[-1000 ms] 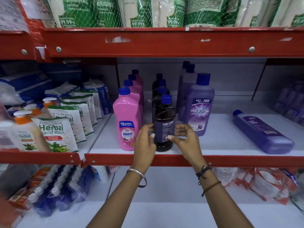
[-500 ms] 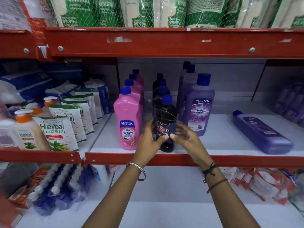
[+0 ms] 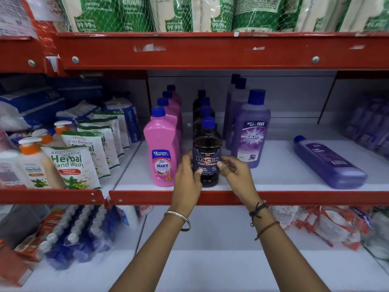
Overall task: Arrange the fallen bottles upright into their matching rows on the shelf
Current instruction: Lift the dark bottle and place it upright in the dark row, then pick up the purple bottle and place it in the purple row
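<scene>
Front of the black row, both hands, left hand (image 3: 187,178) & right hand (image 3: 233,171), grip the dark plastic Bactin bottle (image 3: 207,163), label facing out; next prob the fallen purple plastic bottle (image 3: 328,163) on the white shelf (image 3: 273,182).

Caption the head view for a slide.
Both hands, left and right, steady an upright black bottle fronting its row; one purple bottle lies fallen on the shelf.

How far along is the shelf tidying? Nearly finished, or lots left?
Mostly done: the pink row and purple row stand upright. In hand: left hand and right hand hold the black Bactin bottle fronting its row. Left: one purple bottle lying flat.
</scene>
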Motion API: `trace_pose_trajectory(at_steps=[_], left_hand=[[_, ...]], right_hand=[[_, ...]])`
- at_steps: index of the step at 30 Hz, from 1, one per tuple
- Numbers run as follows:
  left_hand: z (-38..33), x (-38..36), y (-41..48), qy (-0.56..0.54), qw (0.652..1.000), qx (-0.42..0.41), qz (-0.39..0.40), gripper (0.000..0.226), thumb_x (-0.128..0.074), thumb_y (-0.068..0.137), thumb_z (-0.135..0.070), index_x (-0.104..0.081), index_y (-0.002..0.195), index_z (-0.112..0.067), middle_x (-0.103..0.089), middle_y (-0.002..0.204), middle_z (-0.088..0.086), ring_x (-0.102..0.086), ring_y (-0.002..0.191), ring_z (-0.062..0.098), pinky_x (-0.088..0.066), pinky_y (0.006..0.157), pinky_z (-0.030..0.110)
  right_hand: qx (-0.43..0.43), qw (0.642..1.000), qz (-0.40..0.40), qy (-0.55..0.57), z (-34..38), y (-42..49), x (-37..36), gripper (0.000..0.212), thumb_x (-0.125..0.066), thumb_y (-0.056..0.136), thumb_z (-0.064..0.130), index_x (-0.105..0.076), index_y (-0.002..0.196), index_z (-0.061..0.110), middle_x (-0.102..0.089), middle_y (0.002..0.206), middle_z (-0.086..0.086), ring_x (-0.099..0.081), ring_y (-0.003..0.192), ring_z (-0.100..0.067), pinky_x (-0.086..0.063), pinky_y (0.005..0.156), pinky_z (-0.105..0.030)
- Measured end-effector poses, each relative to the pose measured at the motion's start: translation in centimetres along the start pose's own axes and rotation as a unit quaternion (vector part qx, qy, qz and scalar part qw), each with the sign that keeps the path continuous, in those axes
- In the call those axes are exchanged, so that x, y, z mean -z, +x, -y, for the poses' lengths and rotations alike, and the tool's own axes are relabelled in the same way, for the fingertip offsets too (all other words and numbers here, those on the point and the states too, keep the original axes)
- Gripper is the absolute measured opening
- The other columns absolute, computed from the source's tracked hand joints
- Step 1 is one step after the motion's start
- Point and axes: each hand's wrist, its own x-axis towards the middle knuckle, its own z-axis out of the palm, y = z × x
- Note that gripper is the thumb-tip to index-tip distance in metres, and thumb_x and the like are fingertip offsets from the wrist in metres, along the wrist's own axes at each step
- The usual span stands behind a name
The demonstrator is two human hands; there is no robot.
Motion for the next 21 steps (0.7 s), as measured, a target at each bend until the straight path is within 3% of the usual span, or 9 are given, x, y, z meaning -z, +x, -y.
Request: trace_pose_trajectory(at_steps=[2,4,7,11,13,17,19,21], left_hand=[[-0.6,-0.6,-1.1,0.011,0.999,-0.004,-0.037,0.056,-0.054,0.086,-0.003,-0.031,0.136,-0.017,-0.043,0.136,0.007,-0.041,0.121,0.009,-0.033,0.106,0.018],[-1.8,-1.9,-2.7,0.025,0.996,-0.033,-0.083,0.052,-0.052,0.089,-0.008,-0.031,0.137,-0.009,-0.033,0.144,0.012,-0.027,0.130,0.008,-0.015,0.107,0.005],[-4.1,-4.0,-3.8,-0.003,0.991,-0.097,-0.093,0.044,-0.052,0.089,-0.010,-0.039,0.131,-0.008,-0.033,0.145,0.011,-0.028,0.136,0.015,-0.019,0.113,0.014],[-8.1,-7.9,-3.1,-0.033,0.987,-0.159,-0.014,0.036,-0.052,0.090,-0.009,-0.045,0.125,-0.008,-0.044,0.135,0.008,-0.039,0.126,0.012,-0.029,0.107,0.015],[-9.9,-10.8,-2.4,-0.046,0.988,-0.139,0.039,0.036,-0.052,0.089,-0.011,-0.046,0.124,-0.009,-0.048,0.130,0.008,-0.044,0.121,0.014,-0.036,0.103,0.020],[-11.7,-17.4,-0.8,-0.044,0.987,-0.049,0.145,0.032,-0.055,0.089,-0.016,-0.051,0.120,-0.009,-0.055,0.127,0.008,-0.049,0.119,0.020,-0.036,0.100,0.022],[-12.7,-20.7,-0.2,-0.053,0.981,0.012,0.188,0.034,-0.056,0.089,-0.019,-0.051,0.121,-0.007,-0.056,0.129,0.010,-0.051,0.121,0.023,-0.037,0.096,0.023],[-13.5,-23.4,0.3,-0.059,0.972,0.062,0.220,0.038,-0.055,0.090,-0.021,-0.048,0.124,-0.006,-0.054,0.132,0.012,-0.051,0.121,0.025,-0.037,0.091,0.022]], right_hand=[[0.006,1.000,-0.013,-0.019,0.3,-0.3,0.4,0.025,-0.061,0.087,0.015,-0.063,0.111,0.010,-0.068,0.103,-0.001,-0.064,0.094,-0.011,-0.050,0.082,-0.021],[0.008,0.999,-0.034,-0.023,0.5,-1.2,1.8,0.029,-0.062,0.087,0.018,-0.061,0.115,0.010,-0.066,0.105,0.003,-0.062,0.095,-0.005,-0.047,0.078,-0.008],[0.014,0.998,-0.054,-0.022,0.5,-2.1,4.9,0.025,-0.062,0.087,0.021,-0.064,0.111,0.012,-0.069,0.105,0.000,-0.064,0.097,-0.011,-0.049,0.079,-0.010],[0.011,0.994,-0.105,-0.031,0.3,-2.3,10.7,0.023,-0.062,0.087,0.020,-0.064,0.108,0.011,-0.069,0.107,-0.006,-0.065,0.099,-0.016,-0.050,0.085,-0.021],[0.002,0.988,-0.143,-0.050,0.1,-1.9,14.5,0.022,-0.061,0.087,0.018,-0.064,0.107,0.010,-0.069,0.107,-0.008,-0.065,0.098,-0.018,-0.050,0.088,-0.026],[0.001,0.968,-0.208,-0.141,-0.5,-0.7,21.4,0.023,-0.059,0.086,0.012,-0.064,0.107,0.003,-0.068,0.106,-0.009,-0.063,0.100,-0.025,-0.045,0.088,-0.025],[-0.010,0.951,-0.227,-0.208,-1.4,0.1,24.8,0.027,-0.059,0.086,0.013,-0.063,0.110,0.002,-0.067,0.113,-0.014,-0.062,0.103,-0.029,-0.042,0.084,-0.024],[-0.046,0.938,-0.227,-0.259,-2.5,1.1,27.6,0.034,-0.058,0.086,0.016,-0.059,0.118,0.002,-0.062,0.123,-0.018,-0.058,0.111,-0.033,-0.042,0.090,-0.029]])
